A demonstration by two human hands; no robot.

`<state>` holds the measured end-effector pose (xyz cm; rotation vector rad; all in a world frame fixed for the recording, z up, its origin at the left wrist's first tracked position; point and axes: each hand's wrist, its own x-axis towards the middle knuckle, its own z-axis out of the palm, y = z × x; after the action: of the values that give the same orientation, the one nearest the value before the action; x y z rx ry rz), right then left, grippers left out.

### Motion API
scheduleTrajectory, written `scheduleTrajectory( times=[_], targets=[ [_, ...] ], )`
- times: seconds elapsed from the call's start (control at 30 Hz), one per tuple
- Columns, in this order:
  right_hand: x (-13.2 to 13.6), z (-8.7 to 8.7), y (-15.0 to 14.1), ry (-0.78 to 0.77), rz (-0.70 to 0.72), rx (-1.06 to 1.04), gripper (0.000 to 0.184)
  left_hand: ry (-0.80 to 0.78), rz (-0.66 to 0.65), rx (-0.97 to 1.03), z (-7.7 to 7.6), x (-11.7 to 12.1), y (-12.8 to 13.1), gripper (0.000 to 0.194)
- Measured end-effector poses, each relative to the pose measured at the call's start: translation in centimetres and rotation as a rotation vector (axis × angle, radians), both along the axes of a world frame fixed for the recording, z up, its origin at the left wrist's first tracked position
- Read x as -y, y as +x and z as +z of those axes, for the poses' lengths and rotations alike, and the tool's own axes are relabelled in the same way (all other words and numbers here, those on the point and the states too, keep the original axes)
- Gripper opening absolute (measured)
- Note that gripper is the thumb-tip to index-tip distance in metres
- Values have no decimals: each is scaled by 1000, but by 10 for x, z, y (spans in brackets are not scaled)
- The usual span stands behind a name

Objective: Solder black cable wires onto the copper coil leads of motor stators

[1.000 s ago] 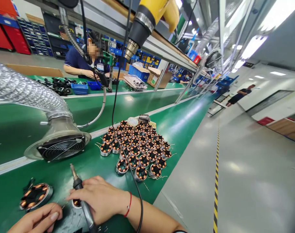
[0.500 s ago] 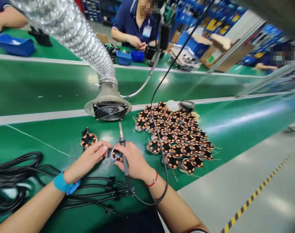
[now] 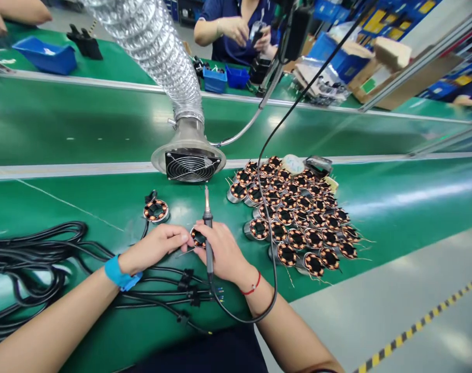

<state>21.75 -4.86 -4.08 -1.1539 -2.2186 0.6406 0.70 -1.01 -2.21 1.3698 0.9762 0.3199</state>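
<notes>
My right hand (image 3: pixel 224 253) grips a copper-wound motor stator (image 3: pixel 198 237) between thumb and fingers. A soldering iron (image 3: pixel 209 254) also rests in that hand, its tip pointing away toward the fan. My left hand (image 3: pixel 163 244) is closed in a pinch at the stator's left rim; what lies between its fingertips is hidden. A thin wire sticks out below the stator. Beyond my left hand, another stator (image 3: pixel 156 211) with a black cable attached sits on the green bench. Many more stators (image 3: pixel 298 210) stand in a close group to the right, loose wire ends sticking out.
A fume extractor fan (image 3: pixel 192 167) on a silver duct (image 3: pixel 166 57) hangs ahead of my hands. Black cables (image 3: pixel 45 259) lie coiled at left, with stripped ends near my body. The iron's cord (image 3: pixel 272 290) loops over my right forearm. A co-worker (image 3: pixel 236 33) sits opposite.
My left hand's fingertips have come rightward to the stator's rim. The whole view has shifted, placing the bench items farther right. The co-worker opposite has raised both hands.
</notes>
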Motion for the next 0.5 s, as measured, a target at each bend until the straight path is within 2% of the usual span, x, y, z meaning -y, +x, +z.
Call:
scheduleTrajectory(
  times=[0.07,0.17,0.27,0.37,0.5],
  targets=[
    [0,-1,0,4,6,5,44,-57,20,26,-1,-1,1,42],
    [-1,-3,2,6,-55,8,45,-20,55,2,0,-1,2,38],
    [-2,-6,4,24,-109,5,49,36,-49,-31,2,1,-1,31],
    [-2,-7,5,35,-126,11,50,38,-132,-76,3,4,-2,34],
    [-2,-6,3,34,-116,28,49,-70,-27,-15,8,8,6,33]
  ],
)
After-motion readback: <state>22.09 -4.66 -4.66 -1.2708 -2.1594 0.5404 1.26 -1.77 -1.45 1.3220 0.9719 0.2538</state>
